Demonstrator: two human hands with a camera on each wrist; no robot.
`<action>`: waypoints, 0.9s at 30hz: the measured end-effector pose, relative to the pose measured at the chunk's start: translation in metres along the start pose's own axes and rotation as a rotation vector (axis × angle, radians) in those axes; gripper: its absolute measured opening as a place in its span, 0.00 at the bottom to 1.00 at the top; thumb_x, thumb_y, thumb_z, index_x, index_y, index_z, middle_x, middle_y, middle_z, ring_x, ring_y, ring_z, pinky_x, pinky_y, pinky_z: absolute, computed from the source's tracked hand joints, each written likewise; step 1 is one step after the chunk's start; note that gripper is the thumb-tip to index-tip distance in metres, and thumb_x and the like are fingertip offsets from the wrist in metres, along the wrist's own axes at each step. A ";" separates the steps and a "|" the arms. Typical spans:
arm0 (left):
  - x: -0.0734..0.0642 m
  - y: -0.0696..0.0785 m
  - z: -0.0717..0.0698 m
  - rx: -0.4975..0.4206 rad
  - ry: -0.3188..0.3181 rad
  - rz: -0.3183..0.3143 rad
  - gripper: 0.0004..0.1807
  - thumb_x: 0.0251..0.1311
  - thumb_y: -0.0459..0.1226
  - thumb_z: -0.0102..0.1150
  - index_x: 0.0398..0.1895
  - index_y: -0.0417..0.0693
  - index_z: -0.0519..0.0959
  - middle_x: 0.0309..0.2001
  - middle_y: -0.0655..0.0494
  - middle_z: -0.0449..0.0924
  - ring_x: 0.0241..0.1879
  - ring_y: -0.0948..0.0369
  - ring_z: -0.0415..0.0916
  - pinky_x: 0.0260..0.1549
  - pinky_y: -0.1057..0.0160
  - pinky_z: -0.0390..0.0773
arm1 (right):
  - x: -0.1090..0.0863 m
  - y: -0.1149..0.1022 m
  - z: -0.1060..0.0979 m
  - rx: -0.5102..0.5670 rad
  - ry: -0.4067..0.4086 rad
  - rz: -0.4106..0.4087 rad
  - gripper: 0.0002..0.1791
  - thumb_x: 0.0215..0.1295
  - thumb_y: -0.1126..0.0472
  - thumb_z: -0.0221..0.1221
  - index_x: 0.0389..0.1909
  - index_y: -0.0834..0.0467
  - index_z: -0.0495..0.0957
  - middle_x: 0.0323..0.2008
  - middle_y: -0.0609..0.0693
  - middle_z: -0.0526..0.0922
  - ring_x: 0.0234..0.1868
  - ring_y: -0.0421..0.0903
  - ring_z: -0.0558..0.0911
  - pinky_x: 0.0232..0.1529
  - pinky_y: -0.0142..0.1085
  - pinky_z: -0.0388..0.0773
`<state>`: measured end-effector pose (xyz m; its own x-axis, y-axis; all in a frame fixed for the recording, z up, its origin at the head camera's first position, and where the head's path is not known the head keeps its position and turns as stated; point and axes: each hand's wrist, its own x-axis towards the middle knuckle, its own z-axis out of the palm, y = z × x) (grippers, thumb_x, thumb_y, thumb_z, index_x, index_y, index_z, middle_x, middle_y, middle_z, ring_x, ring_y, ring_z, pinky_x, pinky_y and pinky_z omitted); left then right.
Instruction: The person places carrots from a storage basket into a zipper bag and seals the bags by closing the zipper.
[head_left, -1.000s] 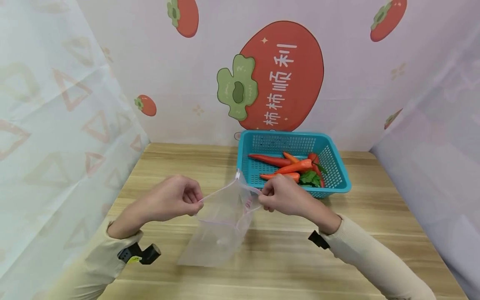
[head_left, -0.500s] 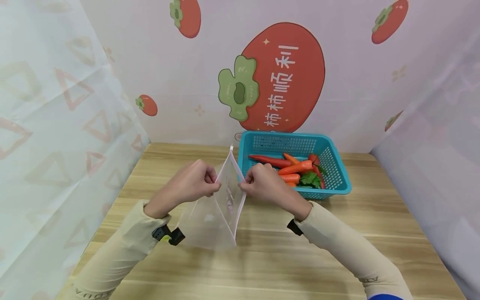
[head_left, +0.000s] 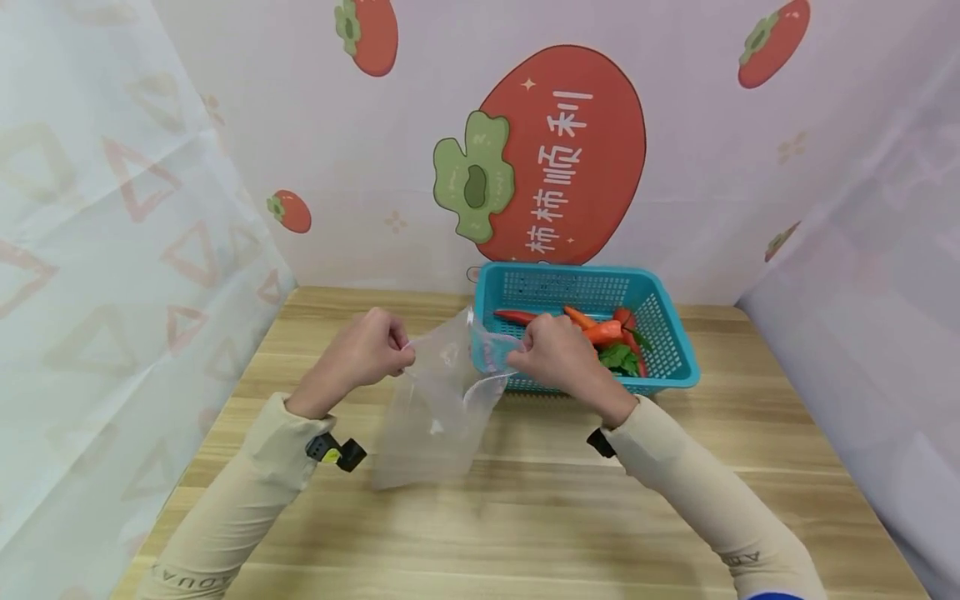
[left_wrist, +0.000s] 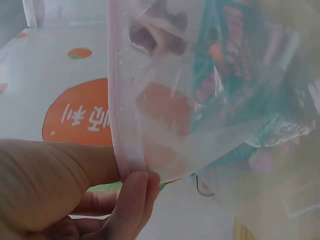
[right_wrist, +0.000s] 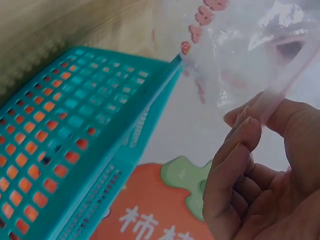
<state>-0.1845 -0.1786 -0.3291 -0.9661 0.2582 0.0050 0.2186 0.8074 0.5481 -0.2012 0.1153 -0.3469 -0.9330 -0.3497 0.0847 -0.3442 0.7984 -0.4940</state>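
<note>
Pinching plastic bag [head_left: 431,421] by its mouth in left grip [head_left: 371,350] and right grip [head_left: 561,357] beside basket [head_left: 555,290]; might slip if tugged wider.

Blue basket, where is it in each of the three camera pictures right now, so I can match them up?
Head: the blue basket is just right of centre, partly behind the clear bag.
Left wrist: upper right, hazy through the bag.
Right wrist: left side, close up.
Shared landmark: the big printed red fruit, above the basket in head, left in left wrist, bottom in right wrist.
</note>
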 end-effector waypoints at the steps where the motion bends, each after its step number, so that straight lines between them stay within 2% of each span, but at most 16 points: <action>1: -0.001 -0.002 -0.002 0.007 -0.001 -0.003 0.07 0.54 0.34 0.60 0.21 0.48 0.82 0.18 0.59 0.84 0.18 0.63 0.76 0.19 0.65 0.69 | -0.001 0.003 -0.002 -0.012 0.005 0.009 0.26 0.59 0.61 0.61 0.07 0.50 0.60 0.09 0.41 0.54 0.12 0.39 0.52 0.17 0.32 0.45; 4: -0.006 -0.006 -0.004 0.030 -0.016 -0.001 0.06 0.55 0.34 0.61 0.21 0.48 0.83 0.18 0.60 0.83 0.18 0.62 0.75 0.20 0.64 0.70 | -0.003 0.009 -0.006 -0.042 0.009 0.016 0.28 0.62 0.59 0.62 0.06 0.49 0.60 0.08 0.41 0.54 0.12 0.39 0.52 0.18 0.33 0.46; 7: -0.010 -0.004 -0.004 0.041 -0.027 0.015 0.07 0.55 0.34 0.62 0.21 0.49 0.83 0.17 0.61 0.83 0.18 0.63 0.75 0.21 0.64 0.71 | -0.005 0.011 -0.008 -0.043 -0.001 0.003 0.27 0.63 0.58 0.62 0.07 0.49 0.61 0.09 0.41 0.55 0.12 0.39 0.53 0.18 0.33 0.47; 12: -0.015 0.010 0.003 -0.002 -0.008 0.050 0.09 0.60 0.37 0.65 0.22 0.51 0.84 0.18 0.64 0.85 0.19 0.67 0.80 0.25 0.64 0.74 | -0.006 0.005 -0.006 0.006 -0.003 -0.035 0.25 0.63 0.62 0.60 0.08 0.49 0.62 0.10 0.41 0.55 0.14 0.39 0.54 0.20 0.33 0.50; 16: -0.017 0.026 0.009 -0.051 -0.007 0.072 0.10 0.61 0.40 0.69 0.21 0.51 0.84 0.19 0.63 0.85 0.20 0.67 0.81 0.24 0.64 0.74 | -0.007 -0.006 -0.003 0.044 -0.003 -0.075 0.29 0.67 0.61 0.62 0.07 0.50 0.63 0.10 0.42 0.57 0.13 0.40 0.57 0.22 0.34 0.55; 21: -0.016 0.044 0.014 -0.058 0.012 0.090 0.09 0.59 0.40 0.68 0.21 0.51 0.83 0.18 0.64 0.85 0.18 0.67 0.79 0.22 0.64 0.74 | -0.009 -0.023 -0.001 0.070 -0.014 -0.098 0.25 0.67 0.57 0.69 0.10 0.53 0.75 0.10 0.43 0.67 0.13 0.41 0.68 0.21 0.33 0.64; 24: -0.013 0.048 0.015 -0.037 0.038 0.094 0.07 0.57 0.37 0.65 0.22 0.51 0.84 0.17 0.65 0.84 0.18 0.67 0.77 0.23 0.64 0.73 | -0.009 -0.032 -0.001 0.065 -0.021 -0.106 0.19 0.64 0.59 0.71 0.13 0.53 0.79 0.11 0.43 0.71 0.14 0.41 0.72 0.20 0.33 0.67; 27: -0.011 0.046 0.013 -0.001 0.062 0.087 0.08 0.54 0.34 0.62 0.20 0.51 0.83 0.15 0.64 0.80 0.17 0.66 0.74 0.23 0.65 0.72 | -0.009 -0.034 -0.001 0.047 -0.022 -0.101 0.21 0.61 0.63 0.68 0.09 0.52 0.75 0.09 0.43 0.67 0.13 0.41 0.69 0.19 0.33 0.62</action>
<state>-0.1621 -0.1376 -0.3152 -0.9502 0.2937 0.1044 0.3018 0.7828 0.5442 -0.1813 0.0920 -0.3298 -0.8911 -0.4384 0.1175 -0.4307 0.7351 -0.5236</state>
